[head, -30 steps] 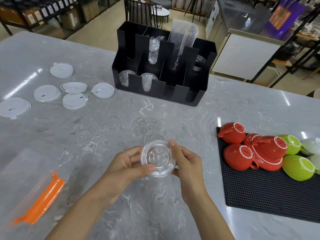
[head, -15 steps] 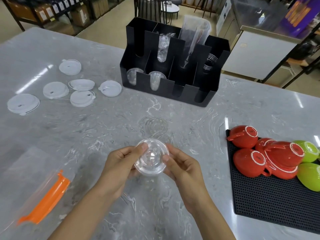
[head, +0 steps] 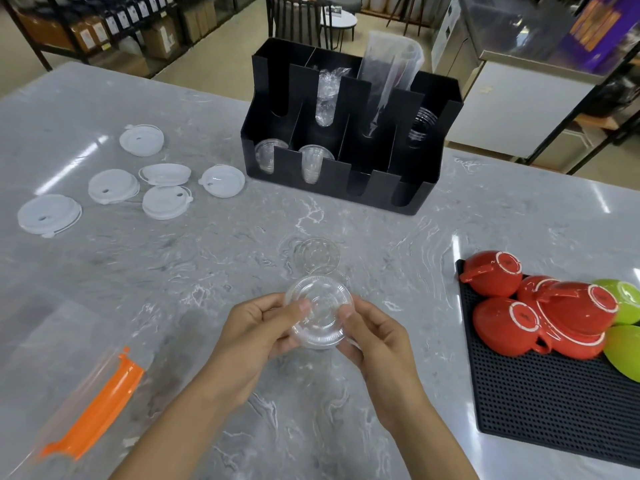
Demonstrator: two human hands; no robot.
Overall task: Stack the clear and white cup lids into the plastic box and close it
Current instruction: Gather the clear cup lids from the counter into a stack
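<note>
on the grey marble table [head: 207, 258] a black organizer [head: 346, 133] holds clear cups in its slots, six white lids [head: 166, 201] lie flat far left, and both hands, left [head: 252, 337] and right [head: 377, 344], pinch a clear lid [head: 318, 311] by its rim, tilted toward the camera.

At eight o'clock the plastic box [head: 62, 393] runs off the frame's edge, and the green cups [head: 625, 351] at three o'clock are cropped.
</note>
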